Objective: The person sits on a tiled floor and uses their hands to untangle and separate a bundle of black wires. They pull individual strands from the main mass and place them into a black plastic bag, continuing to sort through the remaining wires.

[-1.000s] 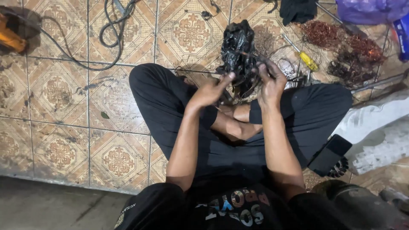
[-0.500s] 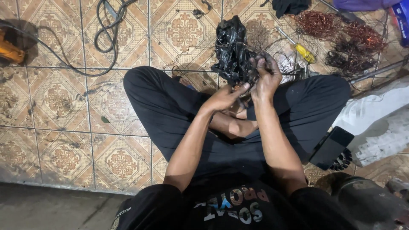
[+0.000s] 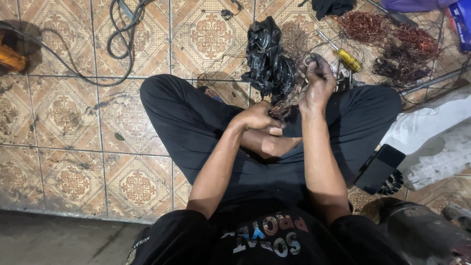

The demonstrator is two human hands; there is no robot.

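A tangle of thin copper wire [image 3: 287, 105] sits between my hands, just above my crossed legs on the tiled floor [image 3: 68, 113]. My left hand [image 3: 257, 117] has its fingers clamped on the lower end of the tangle; my right hand [image 3: 316, 83] is raised, fingers curled together on strands at the top. A crumpled black plastic bag [image 3: 267, 59] lies just beyond, touching the wire. Toward the far right corner of the floor are a yellow-handled screwdriver [image 3: 343, 56] and heaps of copper wire [image 3: 387, 37]. A black cable [image 3: 117, 34] loops at the far left, and a dark phone [image 3: 379, 168] rests beside my right knee.
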